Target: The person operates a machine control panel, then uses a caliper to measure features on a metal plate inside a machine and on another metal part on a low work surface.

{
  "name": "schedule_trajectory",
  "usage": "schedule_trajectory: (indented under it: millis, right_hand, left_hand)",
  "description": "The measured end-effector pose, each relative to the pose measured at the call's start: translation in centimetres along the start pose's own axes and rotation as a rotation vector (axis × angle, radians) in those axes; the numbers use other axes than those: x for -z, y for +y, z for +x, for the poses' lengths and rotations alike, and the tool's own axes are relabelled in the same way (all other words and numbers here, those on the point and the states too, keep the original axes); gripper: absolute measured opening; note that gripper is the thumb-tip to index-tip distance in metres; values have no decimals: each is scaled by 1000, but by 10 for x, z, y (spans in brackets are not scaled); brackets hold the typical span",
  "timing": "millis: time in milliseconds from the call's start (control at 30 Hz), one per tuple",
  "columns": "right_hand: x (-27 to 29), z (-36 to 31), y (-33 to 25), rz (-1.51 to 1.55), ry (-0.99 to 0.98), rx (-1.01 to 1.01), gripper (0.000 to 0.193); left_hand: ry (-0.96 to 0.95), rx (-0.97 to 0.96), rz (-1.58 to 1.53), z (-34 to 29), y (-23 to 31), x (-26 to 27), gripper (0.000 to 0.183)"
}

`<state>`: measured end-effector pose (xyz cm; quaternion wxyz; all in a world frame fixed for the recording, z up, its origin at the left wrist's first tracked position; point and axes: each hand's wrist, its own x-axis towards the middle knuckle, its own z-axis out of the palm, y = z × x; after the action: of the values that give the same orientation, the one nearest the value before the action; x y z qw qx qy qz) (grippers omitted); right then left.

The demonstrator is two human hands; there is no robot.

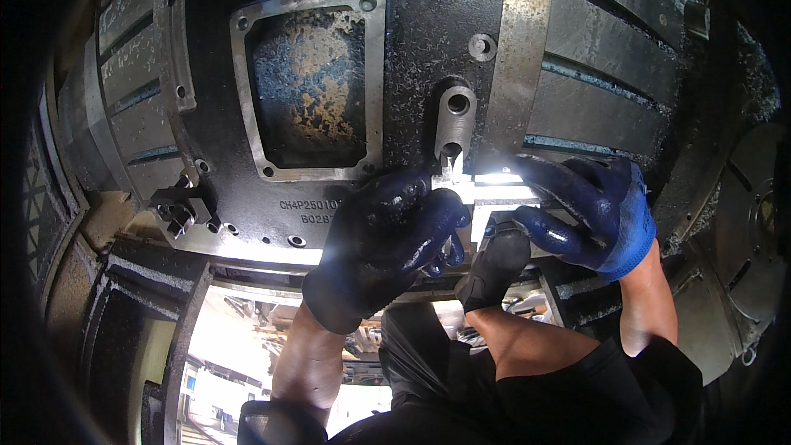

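Note:
A bright, L-shaped metal tool [464, 189], partly washed out by glare, lies at the front edge of the large dark cast machine part [420, 49]. My left hand [395, 227], in a dark blue coated glove, is closed with its fingertips curled round the tool's left end. From the right, my right hand [589, 214], in a blue glove, grips the tool's horizontal bar between fingers and thumb. The tool's upright tip meets the lower end of a grey oblong boss [456, 115] with two holes. My fingers hide part of the tool.
A rectangular machined frame [241, 91] surrounds a recess left of the boss. Slotted metal table sections [606, 58] flank the casting, with chips scattered about. A dark clamp block [180, 210] sits at left. My raised leg and shoe [503, 255] are just below my hands.

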<state>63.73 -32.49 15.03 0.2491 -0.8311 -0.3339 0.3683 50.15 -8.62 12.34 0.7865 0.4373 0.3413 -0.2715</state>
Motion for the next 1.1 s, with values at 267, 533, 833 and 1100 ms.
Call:
schedule_trajectory:
  millis: [267,533,833,1100]
  right_hand:
    - [0,1,1,10,26,28,55]
    - [1,1,0,16,0,0,53]
    - [0,2,0,32,30,23,52]
    - [2,1,-1,-10,-16,-7,52]
  left_hand:
    - [-43,-34,-10,-4,-6,6,51]
    - [-3,-136,55,-3,-8,1,38]
    - [-21,-172,-32,-6,-11,3,43]
    - [2,-151,-39,-4,-9,0,36]
